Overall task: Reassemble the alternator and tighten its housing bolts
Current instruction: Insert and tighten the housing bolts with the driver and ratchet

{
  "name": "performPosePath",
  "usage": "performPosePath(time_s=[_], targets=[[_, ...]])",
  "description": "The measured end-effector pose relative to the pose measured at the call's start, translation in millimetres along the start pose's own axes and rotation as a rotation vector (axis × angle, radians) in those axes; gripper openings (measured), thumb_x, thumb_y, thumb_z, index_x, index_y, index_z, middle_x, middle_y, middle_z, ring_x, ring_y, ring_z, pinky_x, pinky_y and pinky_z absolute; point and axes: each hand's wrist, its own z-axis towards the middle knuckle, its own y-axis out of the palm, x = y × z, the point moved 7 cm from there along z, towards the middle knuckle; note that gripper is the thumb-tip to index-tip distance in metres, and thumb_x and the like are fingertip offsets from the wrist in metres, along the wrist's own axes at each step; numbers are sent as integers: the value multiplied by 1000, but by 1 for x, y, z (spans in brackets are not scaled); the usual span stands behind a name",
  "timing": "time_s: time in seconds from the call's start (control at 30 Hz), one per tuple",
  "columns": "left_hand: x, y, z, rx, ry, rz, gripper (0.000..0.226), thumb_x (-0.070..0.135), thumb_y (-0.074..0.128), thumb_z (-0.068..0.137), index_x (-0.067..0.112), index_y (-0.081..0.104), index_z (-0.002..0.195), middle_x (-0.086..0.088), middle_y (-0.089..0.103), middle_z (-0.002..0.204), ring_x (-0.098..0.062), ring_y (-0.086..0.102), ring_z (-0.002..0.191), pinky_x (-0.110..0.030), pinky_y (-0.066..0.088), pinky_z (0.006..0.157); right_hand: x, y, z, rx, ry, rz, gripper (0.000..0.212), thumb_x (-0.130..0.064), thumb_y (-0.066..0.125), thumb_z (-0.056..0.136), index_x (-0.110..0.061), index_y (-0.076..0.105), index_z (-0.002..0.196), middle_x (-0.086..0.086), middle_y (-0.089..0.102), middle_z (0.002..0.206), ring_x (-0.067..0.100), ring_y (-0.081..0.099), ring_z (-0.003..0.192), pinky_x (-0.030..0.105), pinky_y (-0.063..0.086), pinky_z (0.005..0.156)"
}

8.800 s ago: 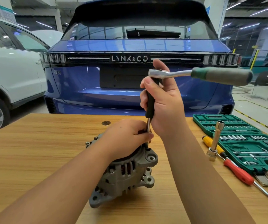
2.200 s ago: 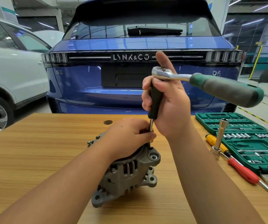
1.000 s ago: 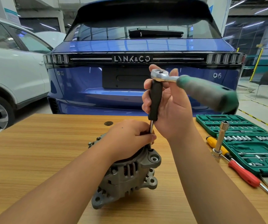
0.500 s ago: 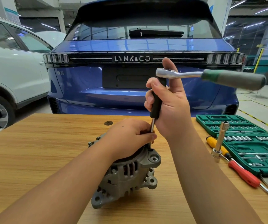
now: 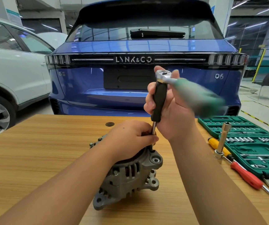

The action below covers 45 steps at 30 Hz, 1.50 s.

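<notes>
the alternator (image 5: 127, 174) sits near the middle of the desk (image 5: 33, 159), its two housing halves already together, so reassembly looks done and the work seems to be in the bolt-tightening stage. the left hand (image 5: 130, 138) rests curled over the top of the alternator, its grip closed around the thin shaft low down. the right hand (image 5: 167, 111) grips the black extension (image 5: 159, 101) upright, with the ratchet (image 5: 164, 75) on top and its green handle blurred. how many bolts remain i cannot tell; the bolt head is hidden under the left hand. to the right lie a socket case (image 5: 252, 143), two screwdrivers (image 5: 244, 174) and a standing socket bar (image 5: 223, 142), near the right forearm. a blue car (image 5: 130, 46) stands behind.
</notes>
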Motion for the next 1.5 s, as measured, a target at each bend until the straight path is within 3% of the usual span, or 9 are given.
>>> performPosePath(time_s=[0.13,0.27,0.4,0.63,0.83,1.07,1.2,1.37,1.5], targets=[[0,2,1,-9,9,32,20,52,56,99,39,69,106,17,69,94,-1,62,90,-41,56,85,-12,-8,-3,228,-129,-297,11,-28,67,91,-24,67,80,-3,48,63,12,38,49,23,35,46],[-3,1,2,-3,-8,20,17,51,56,99,39,68,104,17,70,95,-1,62,90,-38,56,85,-5,-2,-2,132,-33,-187,24,-21,64,91,-22,62,115,-2,57,74,11,47,58,22,41,54],[-3,1,2,3,-1,23,17,50,56,99,39,68,104,17,69,94,-1,62,89,-39,56,84,-9,-1,-4,108,-175,-184,35,-5,56,99,-27,57,126,7,55,84,11,51,63,21,43,56],[0,1,1,7,6,15,17,49,57,99,38,69,103,17,70,93,-1,63,89,-41,56,84,-7,0,-2,30,-152,-87,34,-11,47,95,-26,61,123,8,58,83,16,45,58,25,37,54],[0,0,0,4,10,-1,17,48,58,98,36,69,102,16,71,94,-3,64,90,-41,55,86,-2,1,-1,-63,-24,83,52,-55,37,97,-17,60,124,9,60,85,21,45,63,30,35,60],[-1,2,1,1,8,31,18,53,56,98,40,68,104,17,69,93,-1,62,88,-40,56,83,-13,-12,-3,252,-143,-310,13,-28,67,94,-21,67,82,-4,50,65,11,40,51,22,37,48],[-2,0,1,14,8,19,16,51,57,98,39,68,98,17,70,93,-1,63,88,-40,56,84,-1,-6,0,53,64,-33,22,-18,61,90,-20,62,112,-2,58,79,11,50,61,26,39,62],[-3,1,1,7,-1,-4,17,49,57,99,38,69,104,17,72,96,-2,64,92,-40,55,87,-4,4,-2,-23,-135,-169,38,-8,57,95,-34,60,122,2,61,86,15,51,65,25,45,60],[-2,0,0,13,15,-4,17,46,57,99,36,70,104,16,71,95,-2,63,90,-39,55,86,-3,5,-2,-33,-152,-143,36,-8,52,95,-29,61,123,4,58,83,16,46,58,25,41,56]])
